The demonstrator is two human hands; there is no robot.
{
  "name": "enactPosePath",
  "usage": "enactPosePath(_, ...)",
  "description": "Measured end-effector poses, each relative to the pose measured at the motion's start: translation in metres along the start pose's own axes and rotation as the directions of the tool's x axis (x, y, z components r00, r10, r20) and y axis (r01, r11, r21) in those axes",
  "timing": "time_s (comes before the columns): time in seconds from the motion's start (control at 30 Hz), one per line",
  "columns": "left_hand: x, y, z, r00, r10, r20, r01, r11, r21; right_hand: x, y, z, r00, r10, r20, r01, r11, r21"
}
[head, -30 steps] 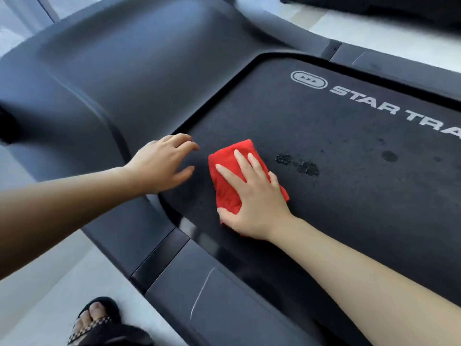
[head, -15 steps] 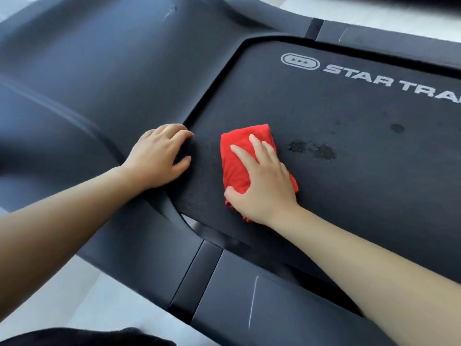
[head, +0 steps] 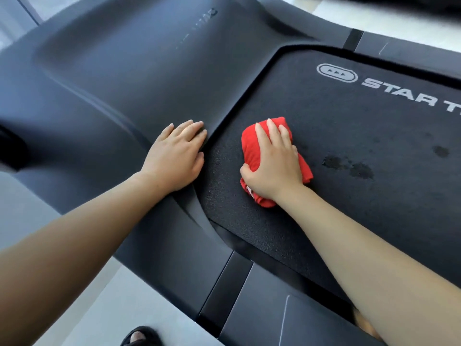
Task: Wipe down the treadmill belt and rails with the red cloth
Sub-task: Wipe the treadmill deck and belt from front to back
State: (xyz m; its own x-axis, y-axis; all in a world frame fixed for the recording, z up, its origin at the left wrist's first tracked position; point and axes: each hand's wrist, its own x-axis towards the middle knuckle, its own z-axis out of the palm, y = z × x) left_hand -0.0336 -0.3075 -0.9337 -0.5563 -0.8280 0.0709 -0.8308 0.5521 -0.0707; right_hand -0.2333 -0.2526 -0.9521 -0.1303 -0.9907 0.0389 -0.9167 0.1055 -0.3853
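Under the right grip, which clutches the cloth, belt wiping is the step; left grip rests flat. Next, likely: spots just right of it.

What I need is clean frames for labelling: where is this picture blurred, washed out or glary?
Head view: motion blur smears the treadmill cover at upper left, its lettering unreadable; head view: the red cloth, left hand, right hand and the belt grain are sharp; head view: soft daylight, a dull sheen on the cover, no hard glare; the floor at the top is washed out.
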Motion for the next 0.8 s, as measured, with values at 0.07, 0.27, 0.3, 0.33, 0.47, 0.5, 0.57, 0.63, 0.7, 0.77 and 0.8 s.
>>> enactPosePath(0.07, 0.0, 0.0, 0.001, 1.0, 0.001, 0.004, -0.001, 1.0, 0.003, -0.003, -0.004, 0.002, 1.0, -0.005, 0.001, 0.005, 1.0, -0.027)
enactPosePath(0.27, -0.002, 0.0, 0.0, 0.998, 0.003, 0.057, -0.004, 1.0, 0.022, -0.05, -0.006, 0.0, 0.996, -0.087, 0.034, 0.088, 0.996, -0.026)
enactPosePath(0.3, -0.003, -0.002, -0.001, 0.998, 0.007, 0.066, -0.009, 1.0, 0.03, -0.057, -0.009, 0.0, 0.994, -0.104, 0.037, 0.105, 0.994, -0.012)
enactPosePath(0.33, -0.004, -0.003, -0.001, 0.998, 0.008, 0.069, -0.011, 0.999, 0.037, -0.062, -0.013, 0.002, 0.992, -0.122, 0.037, 0.122, 0.993, 0.001)
enactPosePath(0.47, -0.009, -0.013, -0.008, 0.999, 0.016, 0.03, -0.018, 0.999, 0.037, -0.056, -0.029, 0.013, 0.994, -0.108, 0.033, 0.107, 0.994, 0.027)
enactPosePath(0.5, -0.011, -0.015, -0.009, 1.0, 0.015, 0.006, -0.015, 1.0, 0.023, -0.048, -0.033, 0.016, 0.995, -0.092, 0.031, 0.091, 0.995, 0.028)
enactPosePath(0.57, -0.014, -0.016, -0.01, 0.999, 0.009, -0.038, -0.009, 1.0, -0.007, -0.027, -0.039, 0.021, 0.996, -0.086, 0.029, 0.086, 0.996, 0.015)
enactPosePath(0.63, -0.013, -0.015, -0.011, 0.998, 0.005, -0.061, -0.007, 1.0, -0.028, -0.006, -0.045, 0.024, 0.997, -0.079, 0.026, 0.079, 0.997, 0.01)
enactPosePath(0.7, -0.011, -0.014, -0.011, 0.998, 0.002, -0.06, -0.004, 1.0, -0.026, 0.007, -0.051, 0.024, 0.998, -0.057, 0.014, 0.057, 0.998, 0.008)
enactPosePath(0.77, -0.01, -0.014, -0.011, 0.998, 0.001, -0.058, -0.002, 1.0, -0.015, 0.009, -0.054, 0.025, 0.999, -0.045, 0.002, 0.045, 0.999, -0.016)
enactPosePath(0.8, -0.01, -0.014, -0.01, 0.998, 0.001, -0.057, -0.002, 1.0, -0.011, 0.006, -0.054, 0.024, 0.999, -0.047, 0.001, 0.047, 0.998, -0.033)
